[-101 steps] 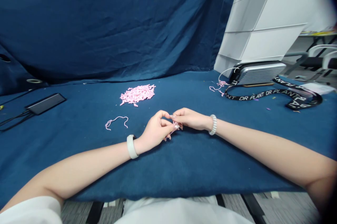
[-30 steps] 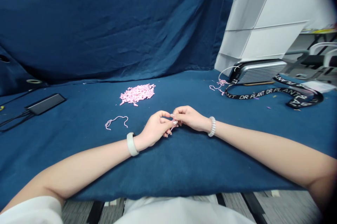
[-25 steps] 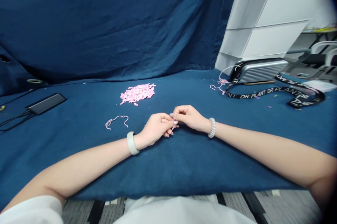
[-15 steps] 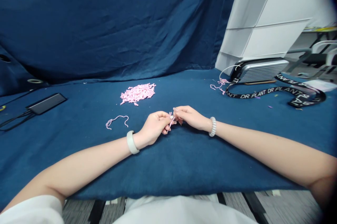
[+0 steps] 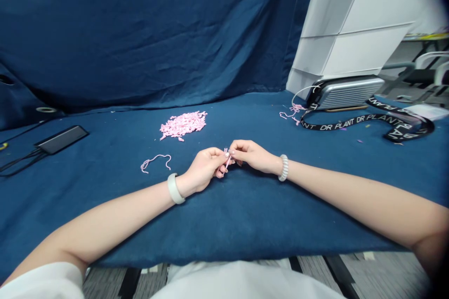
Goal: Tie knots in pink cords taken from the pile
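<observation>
My left hand (image 5: 204, 168) and my right hand (image 5: 251, 155) meet at the middle of the blue cloth table (image 5: 245, 210), fingertips touching. Both pinch a short piece of pink string (image 5: 227, 157) held between them. A white band sits on my left wrist and a white coil bracelet on my right. A loose length of pink string (image 5: 155, 161) lies on the cloth to the left of my left hand. Farther back rests a pile of small pink string pieces (image 5: 183, 124).
A dark phone (image 5: 62, 138) with cables lies at the far left. At the back right stand a silver ribbed case (image 5: 345, 93), a black lanyard with white lettering (image 5: 365, 121) and some pink scraps (image 5: 291, 113). A blue cloth backdrop hangs behind.
Both hands have lifted slightly and shifted a little away from me. The pink string now sticks up between the fingertips.
</observation>
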`<state>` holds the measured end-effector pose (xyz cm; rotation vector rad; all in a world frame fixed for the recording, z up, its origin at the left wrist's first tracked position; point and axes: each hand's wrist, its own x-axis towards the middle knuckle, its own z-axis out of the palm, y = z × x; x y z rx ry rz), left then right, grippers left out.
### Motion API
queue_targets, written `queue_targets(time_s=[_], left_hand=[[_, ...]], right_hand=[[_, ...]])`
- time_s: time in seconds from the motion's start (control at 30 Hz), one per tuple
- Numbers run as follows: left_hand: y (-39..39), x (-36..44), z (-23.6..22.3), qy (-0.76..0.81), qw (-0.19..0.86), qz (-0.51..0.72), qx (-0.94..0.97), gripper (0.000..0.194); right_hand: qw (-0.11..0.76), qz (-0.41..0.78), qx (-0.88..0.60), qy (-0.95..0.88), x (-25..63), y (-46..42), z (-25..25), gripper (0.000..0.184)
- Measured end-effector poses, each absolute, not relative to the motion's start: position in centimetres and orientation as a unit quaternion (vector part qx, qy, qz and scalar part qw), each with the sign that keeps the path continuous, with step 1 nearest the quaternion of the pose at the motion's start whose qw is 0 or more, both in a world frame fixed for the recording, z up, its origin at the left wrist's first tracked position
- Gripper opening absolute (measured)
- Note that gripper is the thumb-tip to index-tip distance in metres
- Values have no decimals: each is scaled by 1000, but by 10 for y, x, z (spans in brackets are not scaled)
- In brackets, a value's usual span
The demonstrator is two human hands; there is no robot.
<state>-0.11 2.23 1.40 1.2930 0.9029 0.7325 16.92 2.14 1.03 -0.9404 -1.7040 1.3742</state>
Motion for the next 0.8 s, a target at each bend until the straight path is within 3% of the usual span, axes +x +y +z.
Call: queue_targets(time_s=[0.8], left_hand=[[25,-3,20,385,666,245,590,33]], right_hand=[[422,517,-381,-640,167,20,11,25]])
